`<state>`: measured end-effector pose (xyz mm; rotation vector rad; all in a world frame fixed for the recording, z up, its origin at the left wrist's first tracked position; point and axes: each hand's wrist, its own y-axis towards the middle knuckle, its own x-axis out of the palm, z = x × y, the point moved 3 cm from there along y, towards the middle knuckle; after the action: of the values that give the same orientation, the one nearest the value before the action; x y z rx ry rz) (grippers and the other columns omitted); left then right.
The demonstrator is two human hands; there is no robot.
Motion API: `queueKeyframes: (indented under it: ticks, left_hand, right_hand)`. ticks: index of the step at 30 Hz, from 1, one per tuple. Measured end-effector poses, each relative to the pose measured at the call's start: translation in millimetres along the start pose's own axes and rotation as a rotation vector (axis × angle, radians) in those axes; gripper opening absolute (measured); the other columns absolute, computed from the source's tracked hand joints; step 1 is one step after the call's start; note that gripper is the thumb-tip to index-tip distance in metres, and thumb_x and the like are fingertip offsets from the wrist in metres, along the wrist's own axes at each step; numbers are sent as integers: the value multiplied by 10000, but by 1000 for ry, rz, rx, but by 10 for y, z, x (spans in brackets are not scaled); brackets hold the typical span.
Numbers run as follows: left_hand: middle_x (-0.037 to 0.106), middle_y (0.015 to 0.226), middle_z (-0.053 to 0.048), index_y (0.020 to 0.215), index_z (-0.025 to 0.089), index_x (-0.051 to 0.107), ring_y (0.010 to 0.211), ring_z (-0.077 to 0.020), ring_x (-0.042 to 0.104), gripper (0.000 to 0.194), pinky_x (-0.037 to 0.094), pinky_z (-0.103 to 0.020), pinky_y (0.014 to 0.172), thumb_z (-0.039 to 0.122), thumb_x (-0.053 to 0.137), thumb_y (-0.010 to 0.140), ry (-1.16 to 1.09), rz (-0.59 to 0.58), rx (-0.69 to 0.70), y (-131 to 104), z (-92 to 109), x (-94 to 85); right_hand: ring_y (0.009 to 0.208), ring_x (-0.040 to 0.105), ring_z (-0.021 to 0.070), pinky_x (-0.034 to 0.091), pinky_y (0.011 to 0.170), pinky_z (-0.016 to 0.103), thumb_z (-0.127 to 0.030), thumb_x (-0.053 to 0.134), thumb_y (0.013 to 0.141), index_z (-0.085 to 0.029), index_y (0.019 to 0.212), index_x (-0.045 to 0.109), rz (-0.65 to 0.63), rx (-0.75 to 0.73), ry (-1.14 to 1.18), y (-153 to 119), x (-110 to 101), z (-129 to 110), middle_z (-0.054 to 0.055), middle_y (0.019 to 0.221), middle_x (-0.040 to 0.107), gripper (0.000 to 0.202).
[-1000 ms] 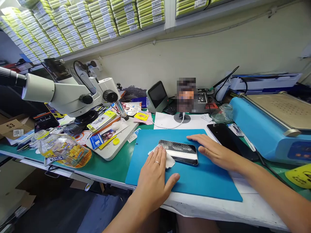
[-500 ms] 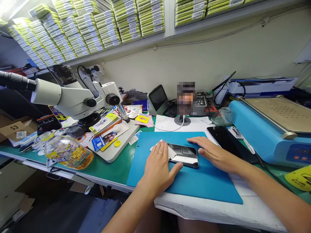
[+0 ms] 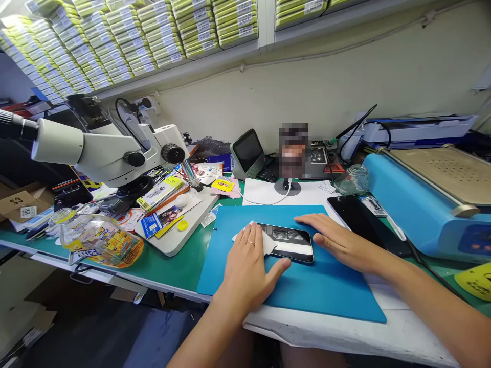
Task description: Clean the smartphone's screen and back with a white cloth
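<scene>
A smartphone point(image 3: 293, 241) lies face up on the blue mat point(image 3: 318, 291), with a light stripe reflected across its dark screen. My left hand point(image 3: 247, 268) lies flat over the phone's left part, fingers stretched out and thumb apart. Under those fingers is a white wipe point(image 3: 268, 244), its edges showing on both sides of them; the phone's left end is covered. To the right of the phone, my right hand point(image 3: 341, 243) hovers or rests at the mat, fingers extended and thumb apart. Nothing is in it, and it appears clear of the phone.
A larger black phone or tablet point(image 3: 364, 222) lies right of the mat, beside a blue machine point(image 3: 418, 204). At left stand a microscope point(image 3: 103, 153) and a plastic jar point(image 3: 102, 240). A glass jar point(image 3: 356, 179) and small display point(image 3: 248, 153) are behind.
My view has shifted slightly. My left hand and the wipe have slid a little leftward on the phone. My right hand has stayed about where it was.
</scene>
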<state>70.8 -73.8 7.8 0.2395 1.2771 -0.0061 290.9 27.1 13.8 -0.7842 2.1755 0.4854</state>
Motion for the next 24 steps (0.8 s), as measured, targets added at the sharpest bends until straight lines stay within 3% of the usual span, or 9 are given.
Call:
queueKeyframes:
  ticks: [5, 11, 14, 21, 24]
  left_hand:
    - [332, 1573, -227, 1520, -2, 308, 1476, -351, 283, 898, 287, -503, 1194, 707, 316, 970, -2, -36, -9, 146, -2, -24]
    - [214, 1617, -195, 1563, 19, 219, 1499, -333, 221, 908, 273, -502, 1207, 699, 338, 973, -1, -49, -5, -237, 23, -25]
    - [216, 1618, -189, 1567, 33, 213, 1499, -335, 217, 909, 291, -518, 1198, 705, 344, 969, -7, -44, -2, -301, 27, -16]
    - [311, 1574, -246, 1525, -13, 293, 1479, -355, 270, 909, 286, -509, 1195, 707, 312, 971, -5, -28, 3, 108, 45, -4]
    - [315, 1572, -243, 1527, -3, 294, 1473, -360, 286, 889, 304, -528, 1183, 693, 322, 976, 0, -14, -5, 103, 51, 0]
  right_hand:
    - [1340, 461, 361, 374, 1110, 573, -724, 321, 933, -325, 1443, 489, -30, 7, -22, 5, -10, 49, 88, 1418, 562, 669]
    - [1348, 445, 368, 357, 1114, 594, -729, 306, 932, -332, 1453, 472, -34, 3, -20, 17, 14, 79, 92, 1418, 559, 676]
    - [1340, 450, 384, 360, 1104, 612, -733, 310, 927, -343, 1452, 479, -34, -2, -19, 22, 19, 72, 93, 1414, 568, 675]
    - [1320, 474, 380, 381, 1091, 603, -730, 311, 929, -325, 1436, 501, -20, -13, -23, 25, 5, 60, 105, 1391, 583, 675]
    - [1314, 482, 375, 385, 1091, 595, -727, 308, 932, -322, 1437, 500, -18, -15, -20, 15, 3, 56, 110, 1388, 583, 675]
